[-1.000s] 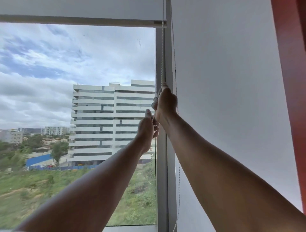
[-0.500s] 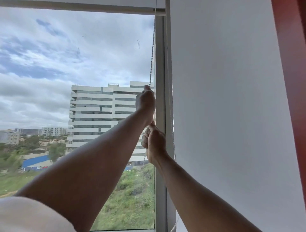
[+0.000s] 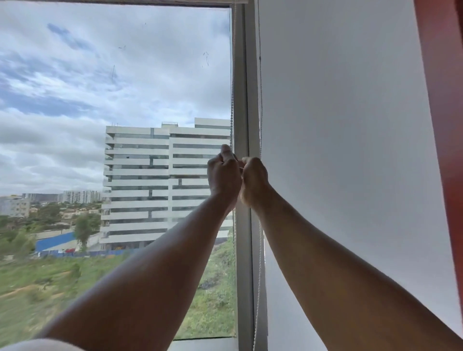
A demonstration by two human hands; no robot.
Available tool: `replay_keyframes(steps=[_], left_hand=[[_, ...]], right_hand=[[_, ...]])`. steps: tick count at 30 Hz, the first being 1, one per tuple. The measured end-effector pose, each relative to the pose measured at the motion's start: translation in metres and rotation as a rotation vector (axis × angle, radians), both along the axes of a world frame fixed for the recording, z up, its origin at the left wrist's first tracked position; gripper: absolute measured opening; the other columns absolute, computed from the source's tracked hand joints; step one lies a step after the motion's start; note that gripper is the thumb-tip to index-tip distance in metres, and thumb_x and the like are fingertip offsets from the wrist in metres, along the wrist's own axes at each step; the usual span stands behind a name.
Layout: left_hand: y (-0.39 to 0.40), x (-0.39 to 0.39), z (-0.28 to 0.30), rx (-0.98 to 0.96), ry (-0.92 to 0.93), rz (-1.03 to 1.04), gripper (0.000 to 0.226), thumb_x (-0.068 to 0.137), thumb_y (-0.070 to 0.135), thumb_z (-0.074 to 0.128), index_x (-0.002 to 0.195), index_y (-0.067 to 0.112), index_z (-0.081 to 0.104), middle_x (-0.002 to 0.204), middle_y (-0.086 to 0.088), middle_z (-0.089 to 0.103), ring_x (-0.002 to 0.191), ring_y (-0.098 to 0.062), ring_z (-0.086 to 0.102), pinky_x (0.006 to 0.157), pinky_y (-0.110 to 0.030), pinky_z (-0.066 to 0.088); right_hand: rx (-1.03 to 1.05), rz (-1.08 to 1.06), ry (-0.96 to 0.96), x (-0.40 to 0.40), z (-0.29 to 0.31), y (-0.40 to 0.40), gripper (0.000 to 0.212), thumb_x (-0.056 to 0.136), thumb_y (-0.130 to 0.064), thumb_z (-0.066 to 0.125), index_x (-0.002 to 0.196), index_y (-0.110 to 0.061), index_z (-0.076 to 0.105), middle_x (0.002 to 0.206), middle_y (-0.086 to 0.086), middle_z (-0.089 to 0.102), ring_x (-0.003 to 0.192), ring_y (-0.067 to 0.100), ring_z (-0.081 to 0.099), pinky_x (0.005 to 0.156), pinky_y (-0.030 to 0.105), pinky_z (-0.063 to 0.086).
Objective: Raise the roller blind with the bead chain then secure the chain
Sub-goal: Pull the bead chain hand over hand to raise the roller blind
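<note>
The left window's roller blind is raised nearly out of view; only its bottom bar shows along the top edge. Its bead chain hangs straight down beside the grey window post. My left hand is closed on that chain at mid height. My right hand is a fist right beside it, touching it, closed on the chain too. Below the hands another stretch of bead chain hangs along the post.
A second white roller blind hangs fully down over the right window. A red-brown wall or frame borders the right edge. The window sill lies below. Through the glass stand a white building and green ground.
The blind has gone up from well below the top of the frame to its very top. My hands pulled hand over hand and now sit side by side at the same height.
</note>
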State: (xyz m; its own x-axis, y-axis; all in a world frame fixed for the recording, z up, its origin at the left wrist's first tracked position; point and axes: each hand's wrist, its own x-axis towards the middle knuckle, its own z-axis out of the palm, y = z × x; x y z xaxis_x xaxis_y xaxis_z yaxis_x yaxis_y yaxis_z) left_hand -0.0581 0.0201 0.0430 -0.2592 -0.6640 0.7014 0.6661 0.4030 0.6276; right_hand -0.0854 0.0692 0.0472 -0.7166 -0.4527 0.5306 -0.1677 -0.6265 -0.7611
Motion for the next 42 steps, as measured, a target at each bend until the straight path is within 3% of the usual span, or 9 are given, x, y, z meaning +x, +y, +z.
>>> replay_keyframes(steps=[3,6,13,19,24,29,32,38,42], left_hand=[[0.002,0.001,0.0,-0.016,0.029,0.004,0.06,0.105,0.037,0.04,0.055,0.017,0.066,0.047,0.006,0.06,0.052,-0.019,0.057,0.056,-0.031,0.044],[0.003,0.001,-0.001,-0.029,0.062,0.029,0.063,0.106,0.04,0.04,0.05,0.015,0.053,0.038,0.011,0.041,0.041,-0.014,0.036,0.048,-0.029,0.028],[0.013,0.009,-0.005,-0.046,0.052,0.047,0.056,0.103,0.046,0.04,0.054,0.021,0.044,0.043,0.008,0.026,0.042,-0.014,0.021,0.048,-0.033,0.018],[0.01,-0.004,-0.072,-0.033,-0.02,-0.026,0.062,0.101,0.041,0.039,0.043,0.022,0.028,0.047,0.007,0.02,0.049,-0.015,0.018,0.049,-0.04,0.016],[0.002,-0.002,-0.074,-0.012,-0.098,-0.131,0.059,0.102,0.042,0.039,0.047,0.023,0.03,0.049,0.007,0.02,0.046,-0.014,0.014,0.049,-0.025,0.012],[-0.002,0.008,-0.063,-0.01,-0.188,-0.208,0.053,0.107,0.029,0.036,0.054,0.023,0.031,0.047,0.001,0.025,0.041,-0.013,0.02,0.042,-0.024,0.017],[-0.006,0.013,-0.059,0.008,-0.27,-0.223,0.049,0.106,0.026,0.035,0.057,0.022,0.036,0.049,0.005,0.031,0.042,-0.01,0.025,0.042,-0.024,0.021],[-0.012,0.016,-0.039,0.049,-0.287,-0.231,0.053,0.109,0.042,0.021,0.086,0.02,0.063,0.082,-0.004,0.066,0.076,-0.015,0.059,0.069,-0.032,0.047],[-0.009,0.017,-0.017,0.037,-0.231,-0.224,0.054,0.109,0.044,0.022,0.085,0.018,0.063,0.082,-0.003,0.065,0.073,-0.011,0.06,0.063,-0.027,0.048]], right_hand=[[-0.023,0.019,-0.024,0.01,0.029,0.001,0.035,0.097,-0.012,0.037,0.067,-0.011,0.055,0.053,0.0,0.058,0.059,0.019,0.052,0.058,0.028,0.042],[-0.035,-0.027,0.001,0.024,0.062,0.0,0.036,0.099,-0.021,0.038,0.074,-0.009,0.061,0.067,0.003,0.064,0.062,0.021,0.057,0.066,0.031,0.046],[-0.048,0.031,0.004,0.042,0.089,0.007,0.031,0.096,-0.017,0.031,0.076,-0.011,0.054,0.056,-0.002,0.041,0.043,0.011,0.028,0.048,0.021,0.021],[0.063,-0.062,-0.036,0.034,0.076,0.005,0.031,0.091,-0.013,0.027,0.072,-0.016,0.052,0.054,-0.005,0.037,0.03,0.007,0.023,0.037,0.015,0.019],[0.017,-0.124,-0.096,0.035,0.072,0.001,0.026,0.094,-0.017,0.034,0.073,-0.021,0.048,0.056,-0.005,0.033,0.04,0.009,0.025,0.033,0.013,0.021],[-0.143,-0.258,0.044,0.029,0.066,-0.009,0.024,0.099,-0.026,0.039,0.081,-0.015,0.05,0.054,0.001,0.027,0.044,0.014,0.023,0.039,0.023,0.019],[-0.18,-0.273,0.076,0.027,0.057,-0.012,0.04,0.101,-0.029,0.04,0.062,-0.018,0.038,0.05,-0.002,0.027,0.044,0.013,0.023,0.041,0.023,0.022],[-0.132,-0.243,0.051,0.01,0.01,-0.034,0.043,0.097,-0.042,0.045,0.056,-0.029,0.044,0.061,-0.012,0.041,0.055,0.006,0.036,0.053,0.022,0.031],[-0.108,-0.19,0.078,0.007,0.007,-0.022,0.048,0.103,-0.039,0.043,0.056,-0.025,0.041,0.044,-0.008,0.037,0.035,0.005,0.035,0.044,0.017,0.034]])
